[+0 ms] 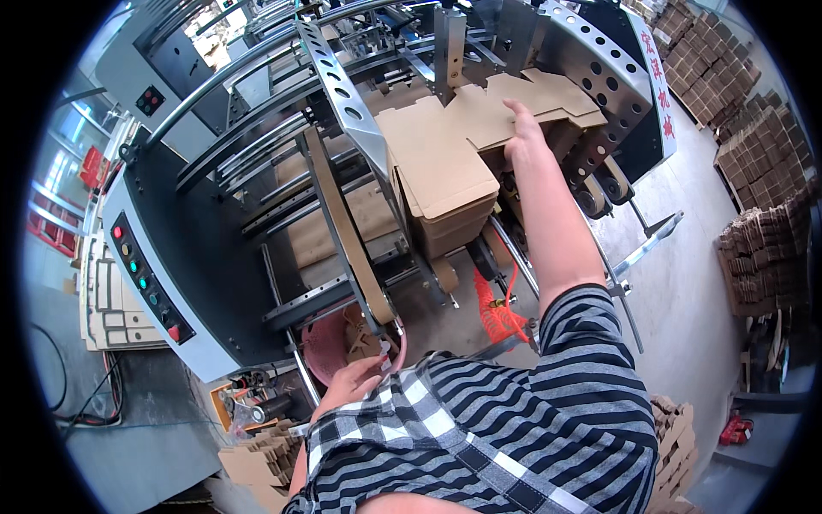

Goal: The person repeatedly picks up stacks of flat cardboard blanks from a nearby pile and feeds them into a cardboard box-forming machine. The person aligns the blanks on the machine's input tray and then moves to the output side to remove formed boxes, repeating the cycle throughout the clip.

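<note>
My right hand (526, 135) reaches forward over a stack of flat brown die-cut cardboard blanks (441, 158) in the machine's feeder. Its fingers are stretched out and touch the top blanks near a cut-out edge; part of the hand is turned from view. Low in front of me, my left hand (353, 382) hovers by the rim of a pink bucket (323, 353), with its fingers stretched out. Close to those fingertips is a small whitish part (385, 351) at the end of a tan conveyor belt (342, 223). Whether they touch is unclear.
A perforated metal side plate (342, 94) flanks the stack on the left. Left of me stands a control panel (145, 278) with coloured buttons. An orange coiled air hose (497, 313) hangs under the feeder. Bundled cardboard (762, 154) is piled at the right, more (265, 458) beside me.
</note>
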Motion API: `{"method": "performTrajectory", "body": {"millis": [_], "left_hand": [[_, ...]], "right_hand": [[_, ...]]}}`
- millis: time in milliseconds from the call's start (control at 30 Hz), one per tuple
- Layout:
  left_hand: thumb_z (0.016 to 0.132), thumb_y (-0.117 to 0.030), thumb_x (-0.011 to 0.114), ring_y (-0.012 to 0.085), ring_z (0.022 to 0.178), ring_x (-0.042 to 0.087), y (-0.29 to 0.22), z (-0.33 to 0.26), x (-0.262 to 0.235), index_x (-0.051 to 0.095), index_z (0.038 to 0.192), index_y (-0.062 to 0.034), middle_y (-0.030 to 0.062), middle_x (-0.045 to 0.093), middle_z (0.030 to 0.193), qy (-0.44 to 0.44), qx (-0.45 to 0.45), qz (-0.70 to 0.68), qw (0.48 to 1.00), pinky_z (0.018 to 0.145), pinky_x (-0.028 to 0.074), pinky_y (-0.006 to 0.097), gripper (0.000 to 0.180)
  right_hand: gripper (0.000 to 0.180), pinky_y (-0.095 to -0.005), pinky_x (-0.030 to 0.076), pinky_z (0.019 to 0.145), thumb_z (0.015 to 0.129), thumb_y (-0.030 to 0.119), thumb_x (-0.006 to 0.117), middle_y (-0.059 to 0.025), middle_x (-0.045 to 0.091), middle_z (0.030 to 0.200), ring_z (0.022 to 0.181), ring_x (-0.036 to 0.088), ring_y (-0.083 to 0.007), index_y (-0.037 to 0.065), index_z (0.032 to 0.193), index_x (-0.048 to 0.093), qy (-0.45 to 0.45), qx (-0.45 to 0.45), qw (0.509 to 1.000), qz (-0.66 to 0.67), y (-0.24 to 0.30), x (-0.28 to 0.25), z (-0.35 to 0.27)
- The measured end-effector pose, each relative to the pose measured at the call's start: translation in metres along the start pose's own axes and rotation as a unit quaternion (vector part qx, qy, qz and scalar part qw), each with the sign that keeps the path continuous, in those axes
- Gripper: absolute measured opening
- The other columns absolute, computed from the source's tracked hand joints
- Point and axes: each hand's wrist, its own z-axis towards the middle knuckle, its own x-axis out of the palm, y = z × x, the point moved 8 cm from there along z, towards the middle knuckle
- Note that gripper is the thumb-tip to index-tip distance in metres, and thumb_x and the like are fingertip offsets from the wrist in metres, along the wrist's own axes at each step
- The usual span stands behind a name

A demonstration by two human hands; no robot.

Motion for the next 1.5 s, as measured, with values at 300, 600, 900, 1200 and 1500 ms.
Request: {"method": "performTrajectory", "body": {"millis": [300,600,900,1200,1500], "left_hand": [[0.088,-0.016,0.061,0.0246,0.107,0.061,0.016,0.002,0.004,0.055,0.125,-0.0006,0.0164,0.062,0.116,-0.006,0.021,-0.021,1.0,0.093,0.046,0.031,0.041],[0.089,-0.014,0.062,0.0189,0.107,0.06,0.027,0.003,0.006,0.053,0.127,-0.0004,0.0124,0.062,0.118,-0.007,0.026,-0.014,1.0,0.092,0.047,0.029,0.041],[0.087,-0.015,0.062,0.0264,0.108,0.061,0.032,-0.003,0.005,0.056,0.123,-0.0001,0.0185,0.062,0.115,-0.039,-0.005,-0.077,0.996,0.094,0.045,0.032,0.04],[0.086,-0.016,0.062,0.0285,0.111,0.059,0.028,-0.002,0.005,0.057,0.122,-0.0007,0.0182,0.062,0.117,-0.048,-0.008,-0.067,0.997,0.095,0.045,0.033,0.04],[0.086,-0.019,0.06,0.0299,0.11,0.059,0.022,-0.003,0.002,0.056,0.123,0.0001,0.0185,0.061,0.118,-0.038,-0.011,-0.034,0.999,0.094,0.045,0.034,0.041]], "right_hand": [[0.092,-0.0495,0.019,0.108,0.07,0.041,0.075,-0.0202,0.032,0.146,0.131,0.035,-0.0348,0.003,0.141,0.031,-0.108,0.041,0.984,-0.136,0.011,-0.023,-0.04],[0.091,-0.0505,0.015,0.108,0.072,0.038,0.072,-0.0221,0.022,0.147,0.135,0.02,-0.0358,0.001,0.142,0.026,-0.048,-0.055,0.992,-0.106,0.043,0.006,-0.021],[0.056,-0.0354,0.045,0.09,0.077,0.024,0.072,-0.017,0.06,0.116,0.104,0.057,-0.0233,-0.014,0.114,0.055,-0.194,-0.288,0.937,-0.03,0.115,-0.09,-0.033],[0.093,-0.0582,0.03,0.099,0.073,0.06,0.063,-0.0221,0.037,0.144,0.126,0.039,-0.0468,0.01,0.145,0.03,-0.195,-0.067,0.92,-0.333,0.122,-0.069,-0.038],[0.099,-0.0509,0.042,0.089,0.073,0.072,0.056,-0.028,0.041,0.138,0.117,0.05,-0.0433,0.009,0.145,0.03,-0.158,-0.018,0.828,-0.537,0.111,-0.073,-0.028]]}}
